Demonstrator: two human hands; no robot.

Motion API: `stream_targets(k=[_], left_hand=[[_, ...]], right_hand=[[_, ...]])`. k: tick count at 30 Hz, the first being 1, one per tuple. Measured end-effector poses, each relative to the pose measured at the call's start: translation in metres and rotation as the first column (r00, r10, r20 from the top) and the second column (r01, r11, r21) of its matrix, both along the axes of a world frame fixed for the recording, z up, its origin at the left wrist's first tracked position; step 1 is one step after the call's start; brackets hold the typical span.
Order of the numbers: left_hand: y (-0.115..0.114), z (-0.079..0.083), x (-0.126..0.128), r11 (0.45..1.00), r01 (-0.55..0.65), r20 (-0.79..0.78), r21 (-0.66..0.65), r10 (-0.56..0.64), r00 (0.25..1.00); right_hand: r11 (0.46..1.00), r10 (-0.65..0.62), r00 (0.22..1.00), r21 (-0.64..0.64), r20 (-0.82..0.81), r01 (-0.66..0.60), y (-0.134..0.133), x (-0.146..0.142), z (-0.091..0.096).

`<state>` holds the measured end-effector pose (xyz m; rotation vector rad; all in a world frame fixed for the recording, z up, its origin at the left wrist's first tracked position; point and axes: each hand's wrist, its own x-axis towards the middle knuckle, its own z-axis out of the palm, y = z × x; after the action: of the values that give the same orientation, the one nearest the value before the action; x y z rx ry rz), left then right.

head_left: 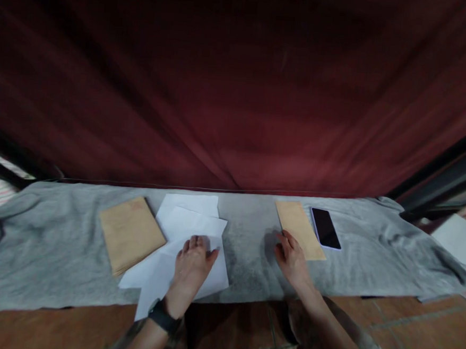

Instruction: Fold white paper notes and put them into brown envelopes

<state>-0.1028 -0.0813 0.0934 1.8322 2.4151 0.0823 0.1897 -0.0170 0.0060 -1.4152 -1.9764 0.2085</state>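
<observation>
At seven o'clock my left fingers [194, 241], loosely spread, perhaps steady papers [165, 260]; at five, half-curled right fingers [288, 239] touch an envelope [303, 227], grip unclear.

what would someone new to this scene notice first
Probably the dark red fabric filling the upper half, above a grey cloth. Next, the left hand, a dark watch on its wrist, over white sheets beside a brown stack. Farther right, the right hand is at the left edge of a brown paper piece, with a phone on that piece's right.
</observation>
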Motion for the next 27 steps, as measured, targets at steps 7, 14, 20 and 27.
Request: stream_targets(k=[7,14,20,27], left_hand=[[-0.008,0.016,-0.007,0.942,0.095,-0.112,0.322,-0.062,0.992],[-0.019,0.013,0.031,0.665,0.401,-0.159,0.631,-0.395,0.905],[-0.017,0.005,0.046,0.627,0.449,-0.090,0.637,-0.518,0.851],[-0.007,0.005,0.041,0.771,0.254,0.200,0.584,-0.440,0.875]], right_hand=[[0.989,0.071,0.972,-0.107,-0.226,-0.098,-0.008,-0.027,0.011],[0.767,-0.182,0.552,-0.469,-0.814,-0.438,-0.008,-0.061,0.058],[0.580,-0.399,0.294,-0.487,-0.869,-0.653,0.018,-0.066,0.084],[0.535,-0.409,0.369,-0.548,-0.834,-0.643,0.028,-0.057,0.066]])
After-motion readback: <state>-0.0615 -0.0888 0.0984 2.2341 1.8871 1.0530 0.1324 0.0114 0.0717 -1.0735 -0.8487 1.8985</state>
